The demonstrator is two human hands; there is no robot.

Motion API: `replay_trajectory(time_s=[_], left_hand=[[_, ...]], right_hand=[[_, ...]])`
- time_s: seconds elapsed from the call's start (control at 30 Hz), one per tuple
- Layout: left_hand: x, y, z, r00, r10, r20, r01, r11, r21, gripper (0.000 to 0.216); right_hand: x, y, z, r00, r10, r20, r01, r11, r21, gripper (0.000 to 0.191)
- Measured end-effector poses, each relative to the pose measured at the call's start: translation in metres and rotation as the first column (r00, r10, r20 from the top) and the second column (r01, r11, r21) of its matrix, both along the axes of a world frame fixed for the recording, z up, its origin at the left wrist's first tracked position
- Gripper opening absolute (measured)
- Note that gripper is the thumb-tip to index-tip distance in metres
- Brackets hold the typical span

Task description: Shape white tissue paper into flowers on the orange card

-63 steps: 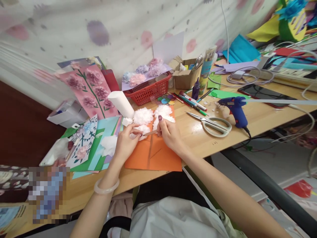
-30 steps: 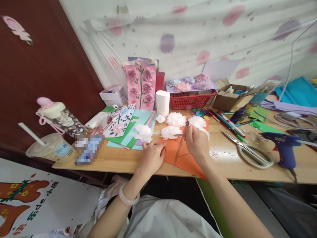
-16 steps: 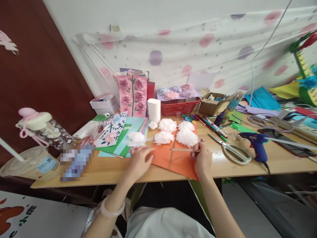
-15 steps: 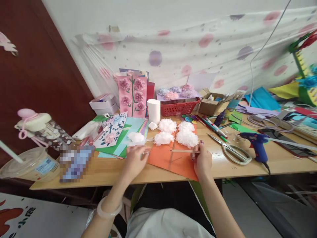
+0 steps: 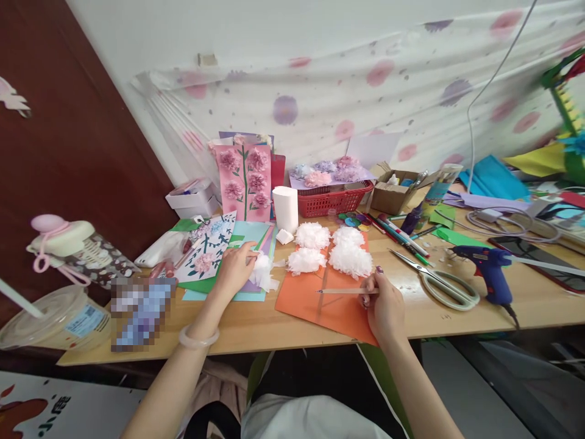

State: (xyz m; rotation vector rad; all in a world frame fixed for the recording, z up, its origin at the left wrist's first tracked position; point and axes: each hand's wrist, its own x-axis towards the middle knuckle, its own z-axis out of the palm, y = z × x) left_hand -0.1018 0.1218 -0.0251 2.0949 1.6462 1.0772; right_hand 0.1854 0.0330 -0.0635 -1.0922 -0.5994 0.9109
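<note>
My left hand (image 5: 235, 268), a bracelet on its wrist, is over the coloured sheets with its fingers curled at the edge of some white tissue paper (image 5: 262, 273). The fingertips pinch at the tissue and partly cover it. In my right hand (image 5: 384, 302) is a slim pen-like stick (image 5: 342, 291) with a dark tip. It points left, just over an orange card (image 5: 299, 302). White ruffled tissue flowers, one of them a large bloom (image 5: 351, 261), sit in two columns at the card's far end.
Scissors (image 5: 439, 283) and a blue glue gun (image 5: 487, 271) lie to the right. A white tissue stack (image 5: 286, 210) stands behind the flowers, near a red basket (image 5: 336, 201). At left are a bottle (image 5: 86, 250) and a lidded cup (image 5: 55, 317).
My left hand has moved up and left onto the tissue, which now lies spread further right and nearer. My right hand has shifted slightly right and nearer, still holding the stick.
</note>
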Motion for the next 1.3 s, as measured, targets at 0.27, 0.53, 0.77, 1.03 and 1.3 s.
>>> replay_trajectory(time_s=[0.27,0.53,0.77,1.03,1.3], left_hand=[[0.004,-0.022,0.013,0.943,0.001,0.334,0.033,0.995,-0.098,0.039],[0.07,-0.066,0.008,0.723,-0.131,0.678,0.492,0.786,-0.373,0.042],[0.089,-0.066,-0.014,0.854,-0.215,0.473,0.407,0.844,-0.351,0.03],[0.082,-0.071,-0.01,0.839,-0.234,0.492,0.449,0.808,-0.381,0.029],[0.084,-0.071,-0.011,0.781,-0.115,0.613,0.414,0.831,-0.371,0.038]], right_hand=[[-0.002,0.0,0.0,0.998,0.008,-0.057,-0.007,1.0,0.009,0.042],[-0.004,-0.001,-0.005,0.996,0.085,-0.004,-0.085,0.996,0.012,0.045],[-0.003,-0.004,-0.007,0.99,0.14,-0.016,-0.14,0.99,0.013,0.049],[-0.002,-0.004,-0.007,0.991,0.127,-0.035,-0.126,0.992,0.024,0.051],[-0.003,-0.005,-0.002,0.987,0.025,-0.156,-0.019,0.999,0.044,0.048]])
